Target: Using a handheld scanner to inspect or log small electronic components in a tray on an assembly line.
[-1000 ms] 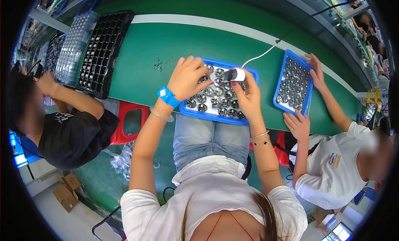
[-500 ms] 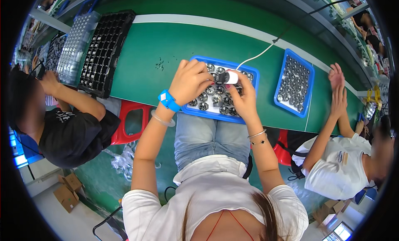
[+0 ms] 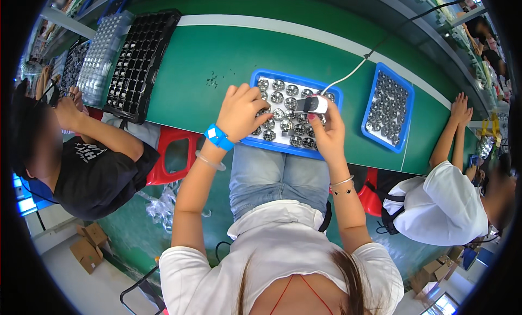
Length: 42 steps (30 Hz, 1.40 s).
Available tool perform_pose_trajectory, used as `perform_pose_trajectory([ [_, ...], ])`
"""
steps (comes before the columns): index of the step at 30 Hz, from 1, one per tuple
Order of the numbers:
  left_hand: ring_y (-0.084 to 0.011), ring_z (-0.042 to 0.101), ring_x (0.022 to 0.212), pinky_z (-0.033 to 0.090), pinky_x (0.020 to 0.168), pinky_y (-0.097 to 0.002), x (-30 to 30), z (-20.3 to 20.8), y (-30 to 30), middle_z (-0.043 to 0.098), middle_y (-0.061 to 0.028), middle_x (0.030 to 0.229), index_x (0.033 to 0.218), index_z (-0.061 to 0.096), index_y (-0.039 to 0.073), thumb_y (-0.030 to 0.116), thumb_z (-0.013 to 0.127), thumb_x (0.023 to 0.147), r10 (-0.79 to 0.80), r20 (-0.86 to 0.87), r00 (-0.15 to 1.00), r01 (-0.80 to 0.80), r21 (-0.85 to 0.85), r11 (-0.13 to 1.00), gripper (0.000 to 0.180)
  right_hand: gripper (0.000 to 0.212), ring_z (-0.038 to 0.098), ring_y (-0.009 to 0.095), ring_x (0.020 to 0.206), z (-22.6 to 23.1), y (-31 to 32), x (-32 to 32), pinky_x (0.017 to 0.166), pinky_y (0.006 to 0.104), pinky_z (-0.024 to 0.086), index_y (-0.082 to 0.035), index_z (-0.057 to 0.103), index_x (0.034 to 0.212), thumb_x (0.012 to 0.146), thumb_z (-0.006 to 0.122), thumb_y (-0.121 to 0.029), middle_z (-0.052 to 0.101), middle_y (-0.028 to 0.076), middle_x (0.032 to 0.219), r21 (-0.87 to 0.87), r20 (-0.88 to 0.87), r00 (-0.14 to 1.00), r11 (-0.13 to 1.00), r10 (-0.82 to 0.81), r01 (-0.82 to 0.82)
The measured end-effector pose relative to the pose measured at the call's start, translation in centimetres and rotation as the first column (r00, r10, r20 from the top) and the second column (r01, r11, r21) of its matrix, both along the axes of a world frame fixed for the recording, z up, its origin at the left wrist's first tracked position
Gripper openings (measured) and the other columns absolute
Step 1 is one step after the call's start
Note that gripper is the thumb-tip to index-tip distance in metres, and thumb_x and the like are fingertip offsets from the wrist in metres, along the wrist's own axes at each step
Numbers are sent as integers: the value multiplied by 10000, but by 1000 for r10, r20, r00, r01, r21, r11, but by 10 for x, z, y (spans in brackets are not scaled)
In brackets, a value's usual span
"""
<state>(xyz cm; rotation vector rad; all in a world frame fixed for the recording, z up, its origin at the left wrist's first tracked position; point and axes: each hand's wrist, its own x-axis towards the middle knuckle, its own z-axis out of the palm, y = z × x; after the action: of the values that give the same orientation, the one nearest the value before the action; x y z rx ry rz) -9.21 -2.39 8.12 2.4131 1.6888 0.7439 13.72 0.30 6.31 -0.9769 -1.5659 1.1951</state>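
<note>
Two blue trays [image 3: 283, 148] hold round silvery parts [image 3: 279, 114]; right hand [image 3: 330, 131] grip closed round one black-and-white device [image 3: 315, 104], left hand [image 3: 242, 113] grip unclear.

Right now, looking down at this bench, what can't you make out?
All in the head view:
Whether the left hand pinches anything: partly hidden by the hand itself.
Underside of the white-and-black device: turned away, partly behind the right hand.
What the dark specks on the table are: too small.
Whether the left co-worker's hands hold anything: too small near the picture's rim.
</note>
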Motion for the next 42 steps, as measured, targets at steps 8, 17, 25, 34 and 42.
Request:
perform_pose_trajectory([
  [8, -189, 485, 771, 336, 711, -338, 5, 5, -5, 519, 11, 765, 832, 709, 129, 150, 727, 738, 10, 34, 999, -11, 48, 999, 98, 341, 574, 172, 1033, 14, -2, -13, 916, 293, 438, 3, 561, 1190, 857, 629, -27, 610, 94, 1106, 42, 151, 985, 995, 79, -86],
  [17, -187, 488, 765, 332, 724, -331, 15, 20, -9, 508, 13, 760, 864, 696, 146, 142, 728, 730, -57, 129, 990, 44, 97, 994, 138, 333, 577, 164, 1004, 7, -5, -14, 889, 281, 439, 2, 568, 1178, 854, 633, -37, 616, 81, 1111, 51, 124, 987, 992, 104, -111],
  [25, -184, 495, 792, 337, 736, -332, -10, 2, -2, 524, 15, 766, 815, 697, 147, 151, 724, 729, -17, -34, 999, 16, -13, 1000, 90, 343, 556, 107, 971, 6, -6, -4, 851, 244, 433, 8, 516, 1221, 911, 618, -98, 600, 43, 1062, -62, -171, 984, 997, -55, 45],
  [34, -187, 494, 812, 348, 748, -333, 8, 2, 5, 526, 1, 794, 807, 706, 135, 179, 725, 731, -123, -8, 992, 123, -22, 992, 90, 346, 546, 129, 1025, -3, -12, 2, 895, 258, 422, 21, 513, 1221, 896, 615, -40, 590, 63, 1108, -77, -113, 994, 997, 9, -18],
  [42, -186, 505, 863, 373, 768, -342, 6, 1, 4, 535, -2, 818, 765, 709, 146, 175, 710, 730, -210, -31, 977, 207, -60, 976, 46, 362, 539, 151, 1068, -4, -11, 3, 943, 277, 410, 32, 514, 1222, 874, 610, -1, 580, 82, 1137, -12, 63, 997, 999, 44, -43],
])
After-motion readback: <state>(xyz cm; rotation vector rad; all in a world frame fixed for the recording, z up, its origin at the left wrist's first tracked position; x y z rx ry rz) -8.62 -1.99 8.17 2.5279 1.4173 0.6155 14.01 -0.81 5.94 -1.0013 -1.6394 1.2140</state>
